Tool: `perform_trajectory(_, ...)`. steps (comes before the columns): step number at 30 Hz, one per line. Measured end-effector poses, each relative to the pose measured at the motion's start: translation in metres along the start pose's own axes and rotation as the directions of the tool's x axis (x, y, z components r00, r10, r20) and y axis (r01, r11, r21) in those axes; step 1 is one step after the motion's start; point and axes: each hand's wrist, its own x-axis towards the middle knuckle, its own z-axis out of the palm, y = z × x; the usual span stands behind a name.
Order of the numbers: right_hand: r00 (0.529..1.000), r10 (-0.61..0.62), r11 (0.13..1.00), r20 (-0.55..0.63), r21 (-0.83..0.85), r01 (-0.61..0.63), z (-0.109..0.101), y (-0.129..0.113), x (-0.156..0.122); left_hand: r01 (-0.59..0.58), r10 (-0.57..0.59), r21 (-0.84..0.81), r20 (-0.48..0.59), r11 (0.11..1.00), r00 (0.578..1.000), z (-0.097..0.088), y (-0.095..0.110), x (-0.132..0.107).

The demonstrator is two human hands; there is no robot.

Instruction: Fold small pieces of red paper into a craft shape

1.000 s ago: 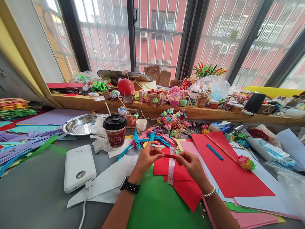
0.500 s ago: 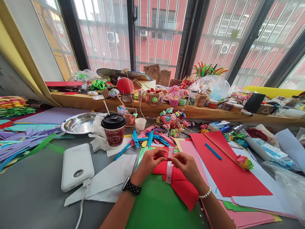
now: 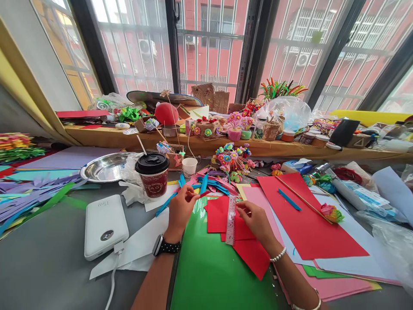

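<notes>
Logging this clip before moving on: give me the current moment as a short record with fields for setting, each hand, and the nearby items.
Setting: cluttered grey craft table under a window
Left hand: left hand pinches a thin red paper strip by the blue paper strips
Right hand: right hand rests on red paper, fingertips at the patterned ruler
Under the hands: green sheet
Left of the hands: white power bank, lidded coffee cup, steel dish

One head-worn view looks forward and down, close over the table (image 3: 48, 258), perhaps wide-angle
</notes>
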Motion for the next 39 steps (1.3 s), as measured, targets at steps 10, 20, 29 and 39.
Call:
perform_trajectory(10,0.999,-0.041,0.979,-0.03,-0.201,0.034,0.0,0.0,-0.001,-0.101,0.153,0.207,-0.256,0.973,0.954,0.0,-0.008,0.002)
perform_trajectory(20,0.988,-0.14,0.93,0.067,-0.333,0.154,0.001,-0.001,-0.002,-0.086,0.079,-0.068,-0.1,0.994,0.992,0.003,0.006,-0.003)
perform_trajectory(29,0.904,-0.321,0.847,0.284,-0.341,0.408,0.006,0.001,-0.004,-0.282,0.239,-0.019,0.591,0.959,0.771,0.024,-0.003,-0.015)
perform_trajectory(39,0.915,-0.253,0.83,0.313,-0.417,0.372,0.005,0.002,-0.004,-0.28,0.187,0.149,0.45,0.948,0.873,0.022,-0.001,-0.013)
